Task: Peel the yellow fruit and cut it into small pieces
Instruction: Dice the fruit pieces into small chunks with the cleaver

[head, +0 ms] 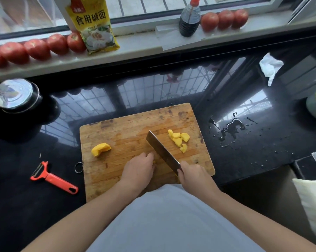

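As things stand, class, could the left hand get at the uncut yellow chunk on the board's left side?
Probably yes. The left hand rests on the cutting board, and only bare wood lies between it and the yellow chunk. The knife sits on its other side.

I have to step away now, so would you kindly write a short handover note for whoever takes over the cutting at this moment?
Right hand grips the cleaver handle, blade slanting across the cutting board.
Left hand is curled on the board right beside the blade; whatever piece it steadies is hidden under the fingers.
Done: a pile of cut yellow pieces lies to the blade's right. The peeler lies on the counter, left of the board.
Left: one larger peeled chunk on the board's left side is uncut, plus whatever is under the left hand.
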Motion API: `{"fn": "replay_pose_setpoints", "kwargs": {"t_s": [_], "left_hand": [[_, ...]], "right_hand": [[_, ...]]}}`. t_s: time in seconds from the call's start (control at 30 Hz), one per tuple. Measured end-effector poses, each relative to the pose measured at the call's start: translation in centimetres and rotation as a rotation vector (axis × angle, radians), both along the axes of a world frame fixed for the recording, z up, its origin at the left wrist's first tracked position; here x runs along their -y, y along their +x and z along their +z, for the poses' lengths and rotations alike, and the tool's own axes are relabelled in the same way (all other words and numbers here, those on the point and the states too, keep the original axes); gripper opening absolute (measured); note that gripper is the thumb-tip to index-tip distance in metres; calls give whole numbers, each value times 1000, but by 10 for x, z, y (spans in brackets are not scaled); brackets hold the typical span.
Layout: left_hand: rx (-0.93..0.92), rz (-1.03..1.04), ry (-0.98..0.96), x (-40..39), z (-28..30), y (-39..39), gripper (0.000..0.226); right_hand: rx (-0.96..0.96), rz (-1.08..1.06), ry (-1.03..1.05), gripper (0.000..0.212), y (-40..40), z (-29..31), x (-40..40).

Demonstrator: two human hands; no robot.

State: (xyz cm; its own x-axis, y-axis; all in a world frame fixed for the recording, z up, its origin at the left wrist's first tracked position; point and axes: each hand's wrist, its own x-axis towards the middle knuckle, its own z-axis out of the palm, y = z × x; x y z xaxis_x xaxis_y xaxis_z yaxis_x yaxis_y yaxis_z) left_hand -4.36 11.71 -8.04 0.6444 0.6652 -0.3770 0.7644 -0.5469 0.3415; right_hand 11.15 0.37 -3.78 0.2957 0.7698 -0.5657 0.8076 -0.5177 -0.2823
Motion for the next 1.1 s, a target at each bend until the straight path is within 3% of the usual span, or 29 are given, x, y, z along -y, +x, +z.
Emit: {"fn": "replay_pose_setpoints", "kwargs": {"t_s": [0.13,0.3,0.43,0.7,1.1], "left_hand": [[-180,102,-90,1,8,-6,26],[-284,250,-337,3,2,-4,32],[-153,404,-599,6,-8,-4,40],[105,718,-863,14,1,-3,35],[141,765,-861,15,-6,6,36]], "right_hand": [[70,45,66,19,12,1,-7],[72,16,106,14,19,7,-19],[31,55,94,16,5,12,-16],[-28,84,21,18,-17,9,-2],[29,250,-60,12,-19,3,7]]}}
